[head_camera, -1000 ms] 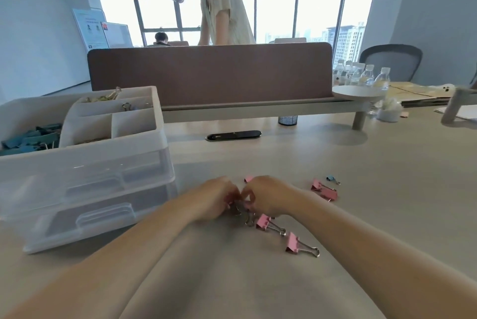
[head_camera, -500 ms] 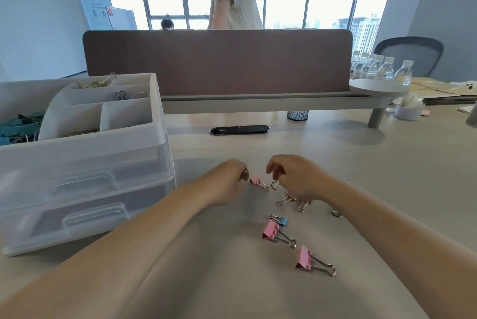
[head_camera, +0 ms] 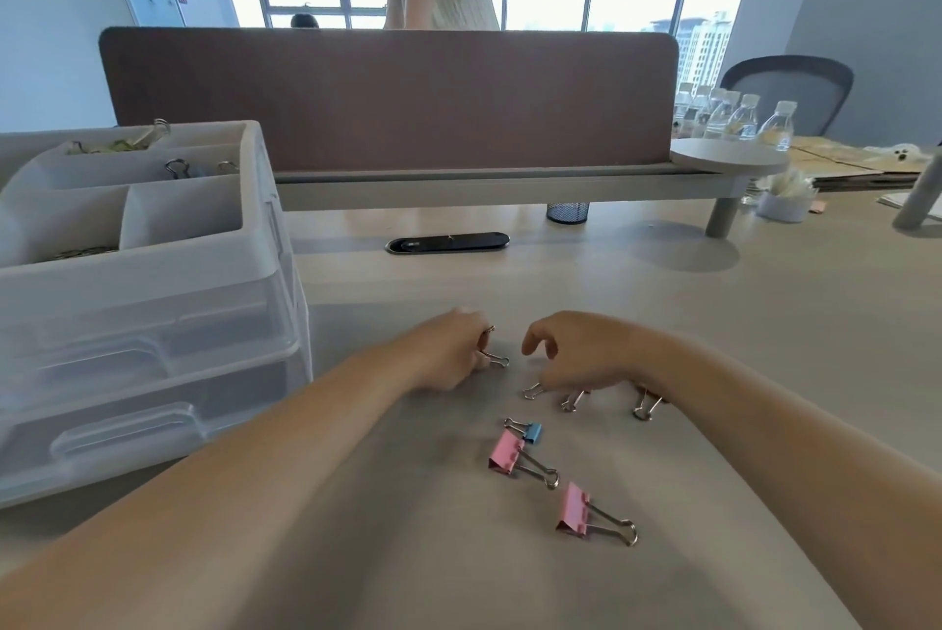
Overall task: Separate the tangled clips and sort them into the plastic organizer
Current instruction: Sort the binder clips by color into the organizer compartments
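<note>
My left hand (head_camera: 448, 349) grips a binder clip (head_camera: 493, 358) whose wire handles stick out to the right; its body is hidden in my fingers. My right hand (head_camera: 576, 354) hovers just right of it, fingers loosely curled, holding nothing. Under my right hand lie several small clips (head_camera: 571, 397), mostly hidden. Nearer to me lie a small blue clip (head_camera: 530, 431) and two large pink clips (head_camera: 507, 456), (head_camera: 576, 512). The translucent plastic organizer (head_camera: 153, 303) stands at the left, with clips in its top compartments.
A brown desk divider (head_camera: 387, 99) on a raised shelf runs across the back. A black cable grommet (head_camera: 448, 242) and a mesh cup (head_camera: 567, 212) sit before it. Water bottles (head_camera: 734, 117) stand at the back right. A person stands behind the divider.
My hands have drawn apart. The left hand keeps one clip and the right hand has let go. The camera tilted down, so the desk fills more of the view.
</note>
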Demonstrator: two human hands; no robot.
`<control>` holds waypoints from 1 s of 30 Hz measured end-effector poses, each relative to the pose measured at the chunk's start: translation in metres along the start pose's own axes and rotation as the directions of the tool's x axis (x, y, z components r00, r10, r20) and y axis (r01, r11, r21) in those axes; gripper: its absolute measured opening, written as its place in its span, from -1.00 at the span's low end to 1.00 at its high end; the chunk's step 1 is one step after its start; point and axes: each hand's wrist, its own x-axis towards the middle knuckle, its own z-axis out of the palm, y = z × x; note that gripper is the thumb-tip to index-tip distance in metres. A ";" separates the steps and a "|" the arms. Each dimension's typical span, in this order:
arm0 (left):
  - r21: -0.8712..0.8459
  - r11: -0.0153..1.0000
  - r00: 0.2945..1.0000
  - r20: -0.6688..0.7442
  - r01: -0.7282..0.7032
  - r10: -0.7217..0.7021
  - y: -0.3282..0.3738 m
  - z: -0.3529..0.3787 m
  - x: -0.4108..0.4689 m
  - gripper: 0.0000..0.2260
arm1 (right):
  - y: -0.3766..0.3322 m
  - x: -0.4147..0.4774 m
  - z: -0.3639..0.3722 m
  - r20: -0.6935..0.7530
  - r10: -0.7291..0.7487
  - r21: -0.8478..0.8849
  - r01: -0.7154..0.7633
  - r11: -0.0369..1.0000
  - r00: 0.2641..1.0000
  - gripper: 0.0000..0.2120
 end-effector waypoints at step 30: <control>-0.055 0.998 0.999 -0.041 -0.001 -0.001 0.058 -0.004 -0.087 -0.90 | -0.010 -0.063 0.014 -0.226 0.024 -0.044 -0.034 0.998 0.974 -0.90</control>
